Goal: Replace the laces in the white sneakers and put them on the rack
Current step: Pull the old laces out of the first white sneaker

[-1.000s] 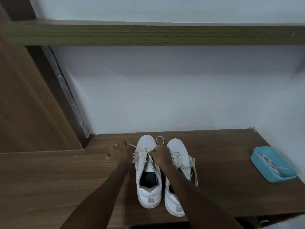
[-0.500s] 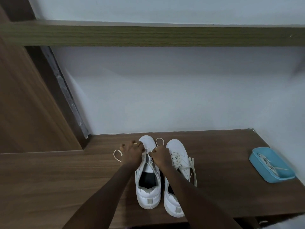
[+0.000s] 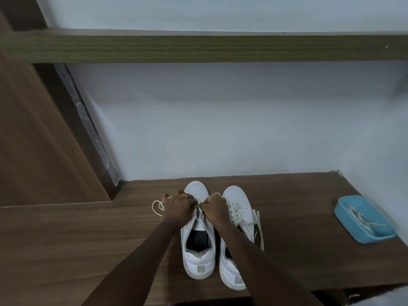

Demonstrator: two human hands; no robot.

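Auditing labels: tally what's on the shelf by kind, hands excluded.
Sneakers: 2
Sneaker laces: 2
Tray: 1
Lace bundle in tray: 1 (strands unclear)
Total: 6

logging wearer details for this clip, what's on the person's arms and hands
Both forearms are bare to the frame's edge: no sleeves, gloves, watch or bracelets show. The left hand wears a thin gold-coloured ring. On the right hand no ring can be made out.
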